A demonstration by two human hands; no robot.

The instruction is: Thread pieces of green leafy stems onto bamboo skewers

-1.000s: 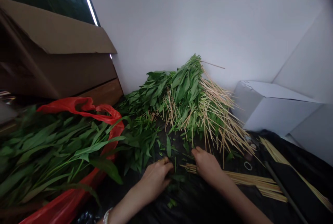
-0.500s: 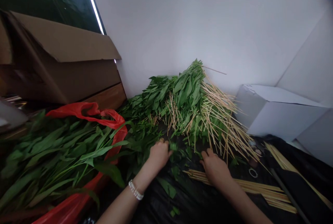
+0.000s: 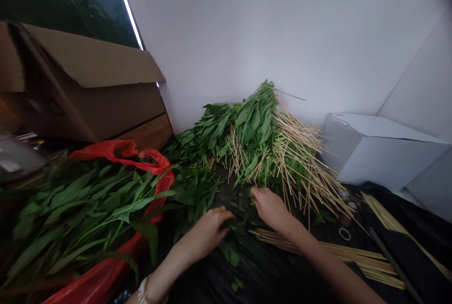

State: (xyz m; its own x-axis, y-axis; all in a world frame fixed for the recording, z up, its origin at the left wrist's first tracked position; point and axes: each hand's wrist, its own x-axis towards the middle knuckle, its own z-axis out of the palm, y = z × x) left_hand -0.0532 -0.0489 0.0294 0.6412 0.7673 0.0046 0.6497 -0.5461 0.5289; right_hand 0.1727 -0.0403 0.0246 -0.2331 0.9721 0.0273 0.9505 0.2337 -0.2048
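Note:
Over a pile of loose green leaves (image 3: 231,254) on black plastic sheeting (image 3: 268,276), my left hand (image 3: 212,224) has its thumb and forefinger apart, with nothing visible between them. My right hand (image 3: 270,205) is closed in a pinch a little farther forward. Something small and green shows at its fingertips; its kind is unclear. Beyond both hands lies a heap of leafy stems (image 3: 252,120) threaded on thin wooden skewers (image 3: 307,167), leaning towards the wall. Bare skewers (image 3: 363,259) lie beneath and beside my right forearm.
At left, a red plastic bag (image 3: 160,167) holds long leafy greens (image 3: 81,214). Behind it stands an open cardboard box (image 3: 102,106). A white box (image 3: 384,153) sits at right by the wall. A small ring (image 3: 344,234) and more skewers (image 3: 391,221) lie at right.
My left hand has come nearer and its fingers have parted. My right hand has moved left and forward, away from the bare skewers, and now pinches something green.

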